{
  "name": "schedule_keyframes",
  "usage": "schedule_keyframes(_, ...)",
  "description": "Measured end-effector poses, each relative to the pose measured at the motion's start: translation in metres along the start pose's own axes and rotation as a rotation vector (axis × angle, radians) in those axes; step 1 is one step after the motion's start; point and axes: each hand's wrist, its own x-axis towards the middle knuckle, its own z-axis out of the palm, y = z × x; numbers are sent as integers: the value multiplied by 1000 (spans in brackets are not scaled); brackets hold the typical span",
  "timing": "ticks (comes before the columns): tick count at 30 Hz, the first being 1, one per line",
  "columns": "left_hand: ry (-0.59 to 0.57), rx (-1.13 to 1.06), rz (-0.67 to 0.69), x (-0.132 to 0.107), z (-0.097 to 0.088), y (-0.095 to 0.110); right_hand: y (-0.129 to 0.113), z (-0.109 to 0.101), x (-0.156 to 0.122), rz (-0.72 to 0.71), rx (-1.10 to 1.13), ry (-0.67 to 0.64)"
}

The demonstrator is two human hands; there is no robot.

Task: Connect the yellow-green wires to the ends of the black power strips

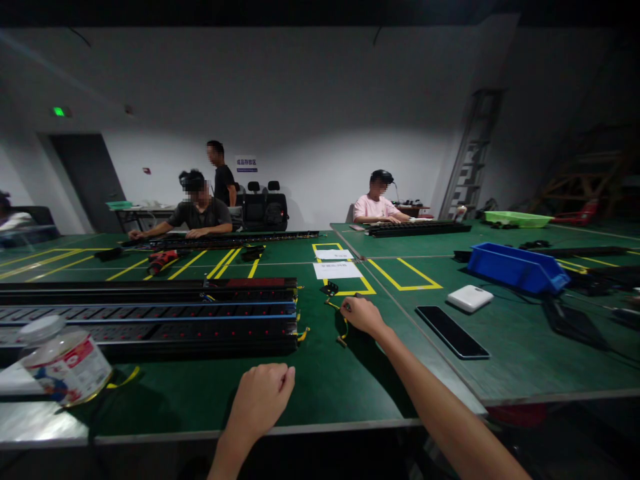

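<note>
My right hand [364,315] is closed at the fingertips on a thin yellow cable [346,327]. One end of the cable hangs toward me with a small connector [341,342] lying on the green table. Just beyond the fingers lies a small black piece with holes [330,288]. Nearer the front edge, my left hand [264,399] rests with its fingers curled under; whatever is beneath them is hidden. Left of both hands lie long black rails [150,327] with red dots and blue strips, and short yellow cable ends [304,335] stick out at their right end.
A clear jar [67,367] stands at the left front. To the right lie a dark phone [453,332], a white box [470,298] and a blue bin [517,268]. White paper labels [337,270] and a red drill [163,261] lie farther back. Across the table people [383,200] work.
</note>
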Motion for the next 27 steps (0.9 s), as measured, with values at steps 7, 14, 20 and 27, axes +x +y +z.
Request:
schedule_keyframes(7,7,-9,11,0,1,0,0,0,-1,-7,5,7)
schedule_keyframes(14,13,-15,6,-1,1,1,-1,-1,-2,-1,-1,-12)
schedule_keyframes(20,17,-6,-20,-2,1,2,0,2,-1,-2,1,-27)
schedule_keyframes(27,11,-28,-15,-4,-3,4,3,4,0,-14,12,-22)
